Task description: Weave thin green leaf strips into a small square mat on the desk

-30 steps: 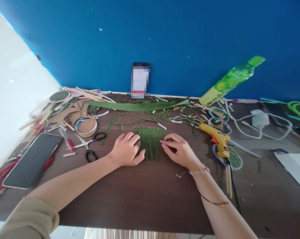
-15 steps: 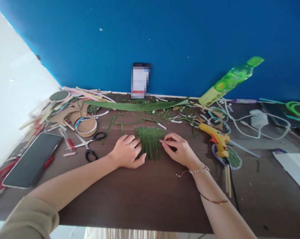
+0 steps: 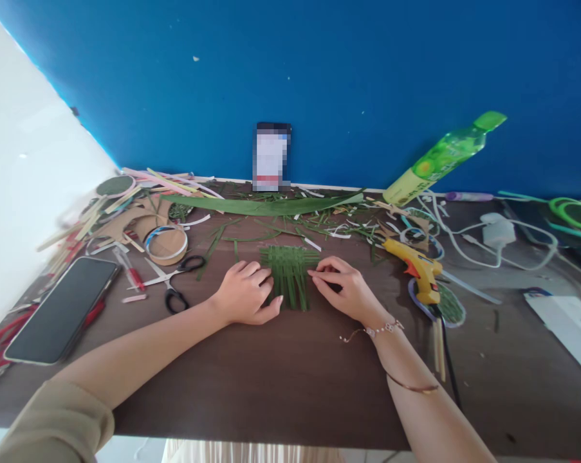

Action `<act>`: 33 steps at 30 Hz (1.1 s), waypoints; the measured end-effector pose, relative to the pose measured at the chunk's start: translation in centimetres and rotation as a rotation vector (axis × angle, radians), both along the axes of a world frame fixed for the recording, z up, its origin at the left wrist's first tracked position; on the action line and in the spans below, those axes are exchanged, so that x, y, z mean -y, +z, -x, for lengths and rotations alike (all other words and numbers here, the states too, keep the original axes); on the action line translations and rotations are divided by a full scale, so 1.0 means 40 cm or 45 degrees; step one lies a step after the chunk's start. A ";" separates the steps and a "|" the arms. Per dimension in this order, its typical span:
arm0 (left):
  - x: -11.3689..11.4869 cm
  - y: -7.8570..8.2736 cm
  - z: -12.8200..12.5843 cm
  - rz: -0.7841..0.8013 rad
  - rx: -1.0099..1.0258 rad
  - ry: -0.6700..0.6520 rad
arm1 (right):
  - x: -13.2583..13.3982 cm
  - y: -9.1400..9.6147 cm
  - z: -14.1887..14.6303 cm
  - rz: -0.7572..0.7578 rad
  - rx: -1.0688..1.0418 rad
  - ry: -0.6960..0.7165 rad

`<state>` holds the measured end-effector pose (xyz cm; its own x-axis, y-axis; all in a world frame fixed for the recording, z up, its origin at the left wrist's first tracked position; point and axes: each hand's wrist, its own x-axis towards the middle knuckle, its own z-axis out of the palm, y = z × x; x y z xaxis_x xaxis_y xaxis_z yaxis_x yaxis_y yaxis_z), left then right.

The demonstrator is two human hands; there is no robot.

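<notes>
Between the two hands, flat on the dark tabletop [image 3: 251, 379], a green woven piece [image 3: 287, 258] is seen — strips crossed tightly at its far part, loose ends [image 3: 294, 292] pointed toward the wearer. By the L hand [image 3: 244, 292], fingers curled w/ thumb spread, its left side is met; whether anything is gripped can't be told. At its right side, thumb and forefinger of the R hand [image 3: 344, 290] are brought together nr. the cross-strip tips [image 3: 312, 258] — too small to tell if one is pinched. Weaving, prob. the evening-up of cross-strips, is judged to be in hand; for the next move, steadiness on the left and a light touch on the right are called for. Left of the L hand, open scissors [image 3: 171, 278] are left lying.
</notes>
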<state>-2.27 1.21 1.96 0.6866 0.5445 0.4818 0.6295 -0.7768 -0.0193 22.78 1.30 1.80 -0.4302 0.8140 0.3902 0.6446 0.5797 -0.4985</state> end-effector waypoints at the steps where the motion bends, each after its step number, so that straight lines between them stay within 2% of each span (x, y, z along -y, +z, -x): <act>1: 0.000 0.000 0.000 0.001 0.011 -0.004 | 0.000 0.000 0.000 -0.001 -0.001 0.001; 9: -0.002 0.003 0.003 0.047 0.031 -0.021 | 0.000 -0.005 0.002 0.003 -0.002 0.005; 33: 0.004 0.014 0.001 0.137 -0.162 0.026 | -0.001 -0.002 -0.002 0.032 -0.024 -0.004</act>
<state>-2.31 1.06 2.51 0.7264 0.6029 0.3300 0.6432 -0.7655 -0.0170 22.87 1.33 1.72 -0.4204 0.8250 0.3778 0.6365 0.5648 -0.5251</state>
